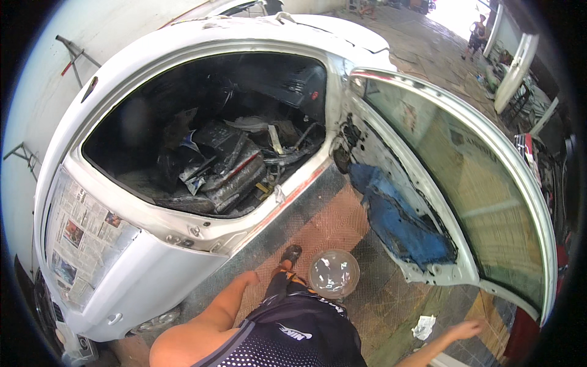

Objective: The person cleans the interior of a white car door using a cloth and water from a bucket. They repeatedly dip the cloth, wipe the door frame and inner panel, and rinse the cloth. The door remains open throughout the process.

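Observation:
My left hand point(249, 278) hangs low beside my leg, next to the white car; its fingers are too small and foreshortened to make out. Out to the right, my right hand point(468, 329) is held away from my body with the fingers loosely curled, and nothing shows in it. A round bucket point(356, 274) of shiny liquid stands by my feet, between the two hands but touched by neither. Ahead is the white car body point(140, 205), its door point(474, 260) swung wide to the right. Blue material point(400, 223) covers part of the door's bare inner side.
Loose dark parts and scraps point(229, 162) fill the stripped cabin. Newspaper point(85, 235) masks a window at the left. A crumpled white paper point(424, 327) lies on the patterned floor point(336, 211). Another person point(477, 37) is far off near the bright opening.

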Demonstrator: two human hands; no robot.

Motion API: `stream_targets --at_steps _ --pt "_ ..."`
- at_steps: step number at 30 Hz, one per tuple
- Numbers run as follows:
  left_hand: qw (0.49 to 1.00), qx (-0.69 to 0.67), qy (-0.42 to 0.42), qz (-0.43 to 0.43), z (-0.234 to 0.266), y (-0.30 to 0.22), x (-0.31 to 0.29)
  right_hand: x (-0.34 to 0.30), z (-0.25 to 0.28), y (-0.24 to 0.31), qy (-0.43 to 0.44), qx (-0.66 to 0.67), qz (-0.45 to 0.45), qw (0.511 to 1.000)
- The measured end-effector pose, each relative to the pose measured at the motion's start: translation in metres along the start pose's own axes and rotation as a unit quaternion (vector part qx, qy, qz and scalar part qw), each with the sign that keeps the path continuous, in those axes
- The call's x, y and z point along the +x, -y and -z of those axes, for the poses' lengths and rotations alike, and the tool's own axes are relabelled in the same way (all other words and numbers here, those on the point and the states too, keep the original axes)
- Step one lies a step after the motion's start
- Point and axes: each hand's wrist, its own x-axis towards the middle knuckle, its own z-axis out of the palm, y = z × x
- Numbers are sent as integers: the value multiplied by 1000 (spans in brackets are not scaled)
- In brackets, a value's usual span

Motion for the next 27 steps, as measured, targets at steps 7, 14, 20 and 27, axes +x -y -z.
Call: stream_targets --at_steps 7,14,20,27 --pt "982 -89 -147 -82 103 46 28 -282 -12 -208 441 -248 -388 771" --pt "918 -129 -360 -104 298 62 3 -420 -20 -87 718 -291 -334 536" --pt "959 -120 -247 -71 308 89 11 -457 -29 -57 653 -159 -343 657" --pt "995 -36 7 -93 230 95 58 -439 89 -56 620 -282 -379 626"
